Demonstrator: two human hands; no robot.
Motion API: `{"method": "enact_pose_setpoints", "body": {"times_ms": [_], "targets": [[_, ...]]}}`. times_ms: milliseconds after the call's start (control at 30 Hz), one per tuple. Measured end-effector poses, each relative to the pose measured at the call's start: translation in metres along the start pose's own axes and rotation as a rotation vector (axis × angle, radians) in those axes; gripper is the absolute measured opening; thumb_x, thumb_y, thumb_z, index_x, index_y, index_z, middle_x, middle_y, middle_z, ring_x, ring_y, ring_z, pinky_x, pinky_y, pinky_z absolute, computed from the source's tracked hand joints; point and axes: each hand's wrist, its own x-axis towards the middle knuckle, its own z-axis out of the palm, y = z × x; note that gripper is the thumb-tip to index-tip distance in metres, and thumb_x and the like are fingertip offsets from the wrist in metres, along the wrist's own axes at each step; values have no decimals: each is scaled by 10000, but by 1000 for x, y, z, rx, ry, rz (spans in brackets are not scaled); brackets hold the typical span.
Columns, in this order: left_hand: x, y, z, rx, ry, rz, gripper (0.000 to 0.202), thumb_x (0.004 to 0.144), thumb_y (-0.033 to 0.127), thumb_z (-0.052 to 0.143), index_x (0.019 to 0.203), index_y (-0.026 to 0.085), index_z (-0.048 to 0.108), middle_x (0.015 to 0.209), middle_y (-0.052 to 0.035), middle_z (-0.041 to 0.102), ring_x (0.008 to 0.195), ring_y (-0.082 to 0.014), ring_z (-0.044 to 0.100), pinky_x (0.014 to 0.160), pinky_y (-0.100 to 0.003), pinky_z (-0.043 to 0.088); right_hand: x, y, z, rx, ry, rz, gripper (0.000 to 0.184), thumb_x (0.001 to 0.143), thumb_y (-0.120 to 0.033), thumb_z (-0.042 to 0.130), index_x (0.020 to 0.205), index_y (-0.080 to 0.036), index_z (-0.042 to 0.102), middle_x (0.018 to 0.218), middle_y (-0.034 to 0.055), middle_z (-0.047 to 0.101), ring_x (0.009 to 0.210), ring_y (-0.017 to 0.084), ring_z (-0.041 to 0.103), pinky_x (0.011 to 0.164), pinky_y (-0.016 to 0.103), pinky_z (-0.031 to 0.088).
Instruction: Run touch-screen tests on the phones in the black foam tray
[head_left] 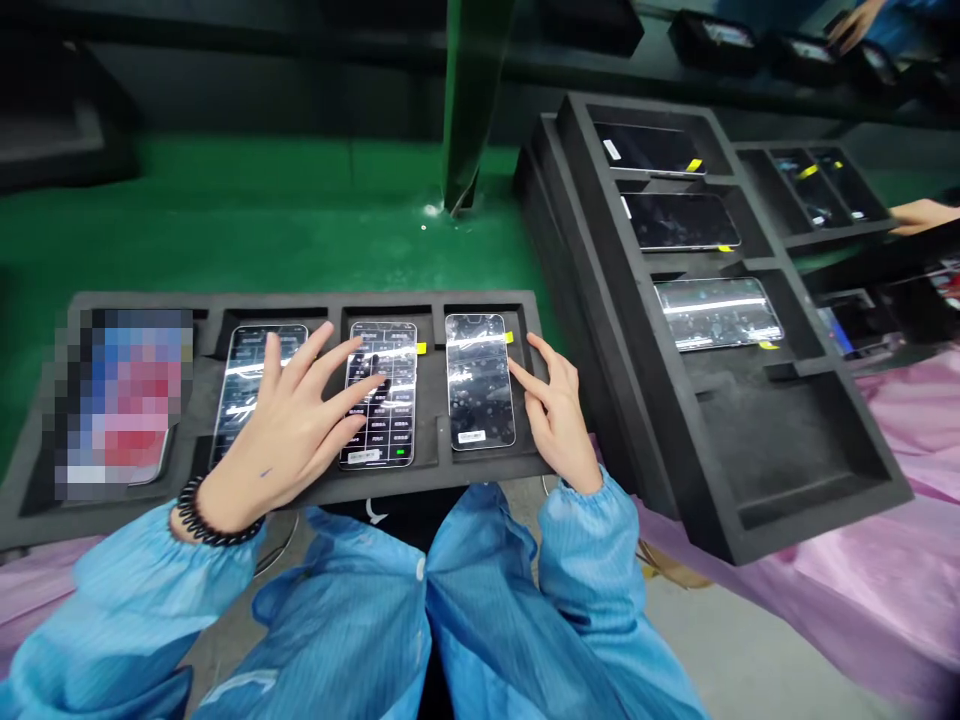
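Several smartphones lie in the compartments of a black foam tray [300, 302]. My left hand [289, 430], fingers spread, is over the second phone [244, 370] and reaches toward the third phone [381, 415]. That third phone is lit with a grid of labelled buttons, and a fingertip is over its screen; whether it touches I cannot tell. At the right end sits a phone with a dark screen [480, 385], a white label and a yellow tab. My right hand [555, 410] is beside it, index finger stretched to its right edge. The leftmost phone [127, 400] is blurred out.
On the right, a stack of black foam trays [679, 400] holds dark phones [720, 312] in its top tray. Behind it is another tray [825, 238] with phones. A green post [472, 100] rises from the green bench [337, 245]. Another person's hand [926, 215] shows at the right edge.
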Motion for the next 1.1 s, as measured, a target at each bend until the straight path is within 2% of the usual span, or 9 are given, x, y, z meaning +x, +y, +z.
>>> {"method": "enact_pose_setpoints", "body": {"times_ms": [200, 333, 433, 533, 600, 733, 833, 967, 1100], "targets": [[22, -2, 2, 122, 24, -60, 523, 1028, 457, 288, 1407, 239, 574, 1656, -140, 308, 1596, -343, 114, 1271, -675, 7, 0, -4, 3, -14, 66, 5, 507, 944, -90, 361, 1322, -259, 654, 1581, 61, 451, 1462, 274, 387, 1189, 582, 391], [24, -3, 5, 141, -17, -62, 518, 1034, 464, 272, 1405, 261, 571, 1664, -129, 296, 1594, -348, 120, 1253, -696, 2, 0, -9, 1, -11, 110, 15, 458, 983, -145, 369, 1336, -245, 642, 1524, 92, 517, 1419, 270, 457, 1163, 544, 435], [21, 1, 1, 132, -9, -60, 507, 1044, 420, 278, 1434, 223, 536, 1662, -156, 286, 1588, -361, 135, 1240, -709, 15, -5, -13, -6, -1, 145, 0, 407, 1012, -220, 422, 1361, -243, 631, 1482, 110, 553, 1385, 266, 500, 1144, 518, 457], [14, 5, -2, 91, 79, -57, 518, 1046, 390, 314, 1521, 212, 417, 1672, -167, 243, 1587, -365, 123, 1246, -696, 23, -12, -13, -15, -13, 81, -133, 325, 1006, -269, 485, 1222, -270, 727, 1528, 82, 513, 1420, 282, 466, 1160, 533, 429], [8, 6, -1, 39, 148, -44, 522, 1046, 385, 305, 1551, 270, 364, 1679, -135, 230, 1588, -362, 118, 1252, -686, 23, -15, -12, -20, -29, 11, -243, 280, 992, -284, 522, 1108, -299, 776, 1548, 53, 498, 1429, 294, 453, 1176, 561, 392], [1, 4, 9, -19, 149, -36, 504, 1043, 328, 304, 1544, 355, 356, 1672, -105, 246, 1584, -362, 138, 1247, -698, 47, -11, -8, -22, -50, -120, -358, 239, 986, -327, 567, 991, -322, 806, 1534, 45, 523, 1414, 289, 462, 1215, 592, 304], [1, 3, 11, -29, 131, -49, 471, 1041, 285, 316, 1499, 309, 423, 1655, -136, 269, 1585, -364, 131, 1239, -711, 51, 3, -6, -19, -105, -167, -288, 306, 1029, -353, 486, 1122, -290, 771, 1574, 78, 476, 1457, 292, 411, 1232, 596, 280], [4, 1, 2, 5, 126, -43, 432, 1042, 285, 330, 1440, 234, 490, 1634, -174, 294, 1583, -367, 131, 1243, -702, 51, 23, -7, -19, -153, -77, -174, 466, 1064, -394, 365, 1429, -182, 561, 1621, 161, 382, 1495, 300, 348, 1227, 571, 325], [13, -3, -10, 81, 135, -40, 427, 1052, 320, 319, 1401, 198, 534, 1625, -183, 310, 1583, -371, 124, 1244, -698, 40, 36, -13, -21, -101, -45, -200, 471, 1072, -395, 337, 1475, -208, 492, 1601, 131, 410, 1469, 271, 387, 1219, 527, 363]]}}
